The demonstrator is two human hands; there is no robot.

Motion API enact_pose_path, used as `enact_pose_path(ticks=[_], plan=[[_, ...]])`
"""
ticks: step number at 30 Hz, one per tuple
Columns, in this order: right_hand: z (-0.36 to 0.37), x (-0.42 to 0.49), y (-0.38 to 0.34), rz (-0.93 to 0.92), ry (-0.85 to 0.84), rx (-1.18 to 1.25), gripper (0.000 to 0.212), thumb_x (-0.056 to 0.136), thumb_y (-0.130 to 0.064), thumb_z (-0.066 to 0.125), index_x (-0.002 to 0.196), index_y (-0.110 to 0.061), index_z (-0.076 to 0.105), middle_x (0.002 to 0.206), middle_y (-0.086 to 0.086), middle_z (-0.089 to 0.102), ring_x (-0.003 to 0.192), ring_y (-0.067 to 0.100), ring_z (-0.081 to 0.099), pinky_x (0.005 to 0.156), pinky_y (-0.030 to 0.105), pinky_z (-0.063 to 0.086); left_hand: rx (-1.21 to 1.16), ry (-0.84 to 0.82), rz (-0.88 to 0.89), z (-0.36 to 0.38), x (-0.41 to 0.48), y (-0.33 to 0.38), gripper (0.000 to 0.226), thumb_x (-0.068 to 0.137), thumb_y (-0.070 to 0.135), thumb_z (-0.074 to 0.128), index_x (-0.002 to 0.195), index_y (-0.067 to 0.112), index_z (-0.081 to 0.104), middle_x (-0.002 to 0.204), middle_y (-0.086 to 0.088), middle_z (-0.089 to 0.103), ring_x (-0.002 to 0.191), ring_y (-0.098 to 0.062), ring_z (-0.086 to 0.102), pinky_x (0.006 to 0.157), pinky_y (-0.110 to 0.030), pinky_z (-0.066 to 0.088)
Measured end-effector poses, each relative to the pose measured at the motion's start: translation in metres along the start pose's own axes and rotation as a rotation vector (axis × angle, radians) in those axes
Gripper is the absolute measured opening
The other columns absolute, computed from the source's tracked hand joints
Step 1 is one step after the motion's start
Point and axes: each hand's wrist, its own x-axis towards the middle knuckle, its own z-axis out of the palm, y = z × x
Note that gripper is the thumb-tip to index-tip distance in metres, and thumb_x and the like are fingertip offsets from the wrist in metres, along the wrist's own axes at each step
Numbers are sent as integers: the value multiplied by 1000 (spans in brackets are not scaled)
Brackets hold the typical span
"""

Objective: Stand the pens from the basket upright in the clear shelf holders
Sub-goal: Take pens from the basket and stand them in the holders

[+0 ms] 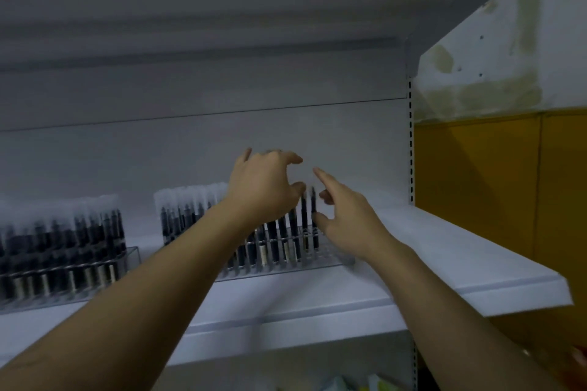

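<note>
A clear holder [330,260] stands on the white shelf [444,251], filled with several dark pens standing upright. The two rightmost pens [308,216] stand in its right end. My left hand [265,187] hovers over the pens with spread, bent fingers, its fingertips at the pen tops; it grips nothing I can see. My right hand [346,219] is just right of the last pen, index finger stretched up and thumb near the pen's barrel, holding nothing. A second clear holder [128,255] full of dark pens stands to the left. The basket is out of view.
The shelf's bare right part runs to its front edge [476,295]. Behind stands a grey back panel [222,136], with a slotted upright [410,136] at the right. A yellow wall [492,184] lies beyond. Blurred goods [365,384] show on the shelf below.
</note>
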Motion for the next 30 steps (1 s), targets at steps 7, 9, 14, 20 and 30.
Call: enact_pose_path(ticks=[7, 9, 14, 20, 30], plan=[[-7, -33, -55, -128, 66, -128, 60, 90, -27, 66, 143, -26, 39, 140, -2, 45, 124, 18, 48, 102, 31, 41, 60, 71, 78, -35, -66, -12, 50, 90, 42, 58, 137, 26, 49, 139, 3, 53, 128, -17, 45, 119, -43, 14], [-2, -48, -77, -168, 55, -115, 59, 88, -27, 67, 142, -28, 40, 138, -4, 47, 120, 17, 50, 100, 32, 42, 68, 82, 97, -44, -91, -18, 48, 89, 40, 60, 134, 26, 51, 135, 4, 56, 124, -17, 49, 118, -43, 18], [27, -83, -121, -241, -7, -56, 49, 87, -27, 68, 133, -29, 50, 127, -5, 53, 112, 15, 54, 98, 38, 47, 71, 60, 43, -58, -165, -46, 46, 90, 40, 60, 134, 27, 51, 125, 4, 61, 116, -16, 54, 110, -35, 30], [77, -125, -148, -271, -118, -24, 51, 88, -31, 67, 135, -29, 48, 130, -5, 52, 115, 13, 52, 98, 34, 46, 126, -11, -103, -56, -241, -78, 56, 90, 46, 58, 141, 27, 44, 140, 3, 51, 128, -18, 45, 109, -34, 31], [183, -186, -139, -205, -411, -14, 51, 88, -37, 66, 135, -27, 49, 127, -5, 54, 113, 11, 54, 93, 30, 47, 174, -237, -259, -12, -342, -129, 62, 88, 58, 52, 141, 27, 42, 139, 2, 51, 126, -20, 46, 108, -32, 28]])
